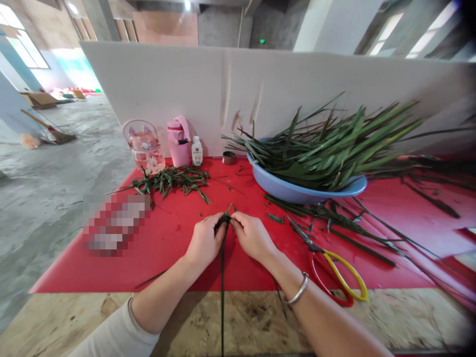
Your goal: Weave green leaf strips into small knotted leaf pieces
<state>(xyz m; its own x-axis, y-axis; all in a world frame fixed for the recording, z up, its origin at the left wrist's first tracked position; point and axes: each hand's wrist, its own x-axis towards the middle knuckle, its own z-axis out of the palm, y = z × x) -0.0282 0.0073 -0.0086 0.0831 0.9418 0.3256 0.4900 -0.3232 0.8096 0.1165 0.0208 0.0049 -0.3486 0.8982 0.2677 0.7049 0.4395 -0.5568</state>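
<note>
Above the red sheet (178, 263), a dark green folded leaf piece (223, 219) is pinched between the thumb and fingers of the left hand (207, 239). Its right side is gripped by the fingertips of the right hand (255, 237), and a long strip hangs from it toward the near edge. To the right, the red-and-yellow-handled scissors (316, 249) are laid close to the right forearm, with loose leaves (349, 225) strewn beyond them. Behind these, a blue basin (297, 189) is heaped with long leaves (345, 148). A pile of folded leaf pieces (173, 182) is seen at far left, before a clear pink jug (148, 151), a pink bottle (180, 146), a small white bottle (197, 152) and a small round tin (228, 157). The far side is closed off by a white panel (167, 89); the near side is bordered by bare particleboard (111, 317). Open red surface is left between the left hand and the pixelated patch. Printing is carried on the white bottle's label, too small to be read.
</note>
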